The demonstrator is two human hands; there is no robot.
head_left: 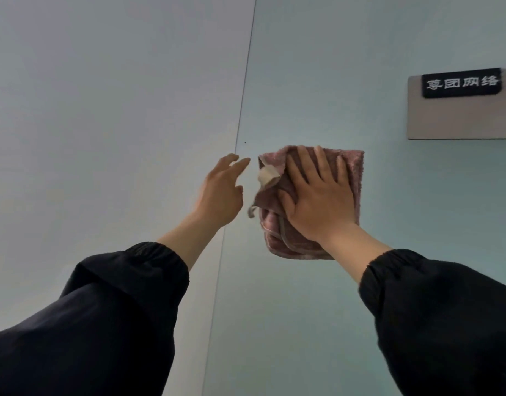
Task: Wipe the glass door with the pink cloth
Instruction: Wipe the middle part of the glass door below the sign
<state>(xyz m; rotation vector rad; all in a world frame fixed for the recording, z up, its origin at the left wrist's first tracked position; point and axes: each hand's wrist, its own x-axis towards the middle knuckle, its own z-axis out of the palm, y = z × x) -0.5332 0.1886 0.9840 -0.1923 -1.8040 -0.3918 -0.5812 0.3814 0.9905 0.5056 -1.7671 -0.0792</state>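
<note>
I note the right grip flat, fingers straight, pressing the pink cloth to the glass door. Left grip slack-fingered, empty, just beside it.

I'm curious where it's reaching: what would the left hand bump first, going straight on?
Likely the left hand meets the pale glass door beside the thin dark seam, just missing the folded pink cloth; depth is unclear.

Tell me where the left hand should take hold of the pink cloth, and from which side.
Pinch the loose upper-left corner of the pink cloth, by the pale tag, coming in from the left. That corner folds away from the glass door, so it should pinch easily; the right hand presses flat on the middle, and the left hand is open beside that edge.
</note>
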